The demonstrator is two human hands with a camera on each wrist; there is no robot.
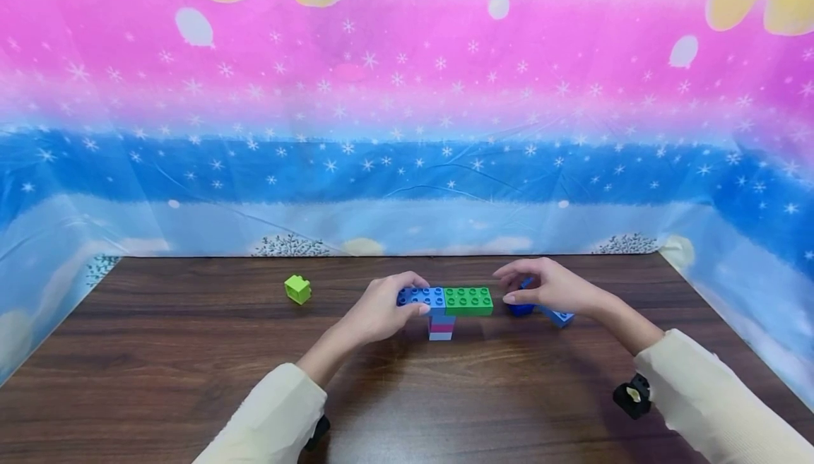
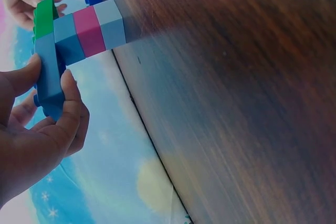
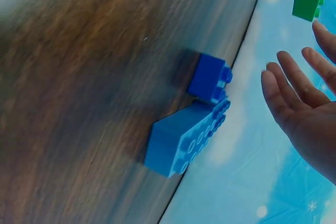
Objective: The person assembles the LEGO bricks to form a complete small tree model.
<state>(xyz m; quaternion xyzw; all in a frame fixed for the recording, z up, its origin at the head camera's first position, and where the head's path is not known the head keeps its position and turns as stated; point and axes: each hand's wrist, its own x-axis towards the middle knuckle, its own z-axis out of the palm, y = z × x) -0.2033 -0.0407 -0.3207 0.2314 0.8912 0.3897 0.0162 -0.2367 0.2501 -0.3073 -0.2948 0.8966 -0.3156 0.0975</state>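
Altogether we count eight toy bricks, five of them joined. The left hand (image 1: pixel 380 308) pinches the studded blue brick (image 1: pixel 434 298) between thumb and fingers; the green brick (image 1: pixel 468 301) sits end to end with it, toward the right hand (image 1: pixel 559 286), and three smaller ones form a column (image 2: pixel 90 31) beneath, just beside the left fingertips. The right hand holds nothing: its fingers are parted and relaxed, near the green brick's free end. Below it we find a dark blue brick (image 3: pixel 205 78) and a long lighter blue brick (image 3: pixel 176 130); whether these touch, we cannot tell. The eighth, a lime brick (image 1: pixel 297 290), lies left of the left hand, and only the head view shows it. From the left wrist we see the column's blue, pink and pale sections; from the right wrist, both bricks that the right hand partly covers in the head view.
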